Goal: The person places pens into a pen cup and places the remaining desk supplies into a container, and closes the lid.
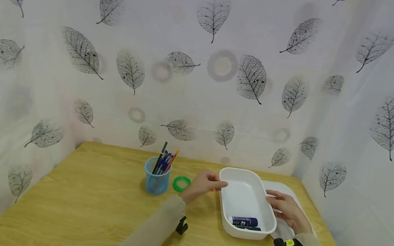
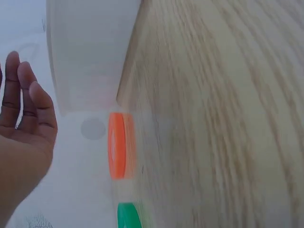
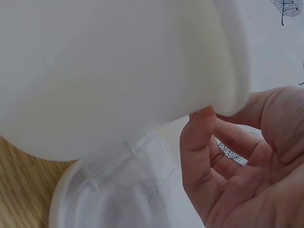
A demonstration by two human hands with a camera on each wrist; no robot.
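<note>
Right of the blue pencil cup (image 1: 157, 184) sits a white plastic bin (image 1: 247, 234), probably light, stiff, slick, best taken by both long rims: right hand (image 1: 289, 211) pinching the farther, left hand (image 1: 204, 184) loosely bent at the nearer, hold unclear.

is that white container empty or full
Neither: the white container is partly filled. A blue tube and a slim dark item lie at its near end; bare floor shows beyond.

Soft, even light glints faintly off the table (image 1: 91, 200); wrist views look hazy.
</note>
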